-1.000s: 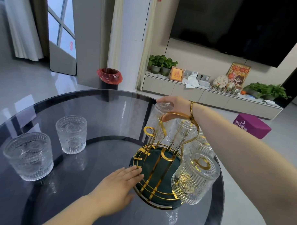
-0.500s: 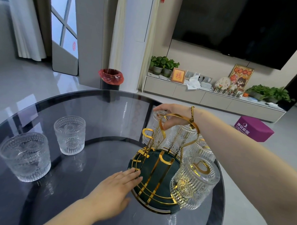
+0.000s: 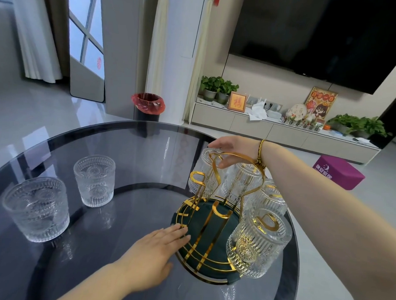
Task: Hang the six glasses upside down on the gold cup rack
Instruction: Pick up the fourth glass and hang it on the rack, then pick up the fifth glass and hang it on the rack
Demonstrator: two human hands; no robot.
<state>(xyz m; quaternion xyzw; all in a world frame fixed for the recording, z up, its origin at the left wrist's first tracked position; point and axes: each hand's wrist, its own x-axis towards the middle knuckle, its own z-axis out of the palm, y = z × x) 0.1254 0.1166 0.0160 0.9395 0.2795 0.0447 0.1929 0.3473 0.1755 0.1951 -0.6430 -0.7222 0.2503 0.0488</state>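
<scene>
Glass table [image 3: 129,152], rack [image 3: 212,235] holding four glasses [image 3: 257,244]

Room: glossy pale grey tiled floor [image 3: 48,113], daylight entering through a white-framed window [image 3: 86,33] with white curtains [image 3: 32,32]. Large black wall-mounted screen [image 3: 320,35] on a beige wall [image 3: 251,80]. Beneath it, a long low cream cabinet [image 3: 271,130] carrying green potted plants [image 3: 217,87], framed pictures and small ornaments. Black bin with red liner [image 3: 147,105] beside a white pillar [image 3: 126,57]. Purple box [image 3: 338,171] on floor. Round smoked-glass counter [image 3: 125,151] in foreground.
</scene>
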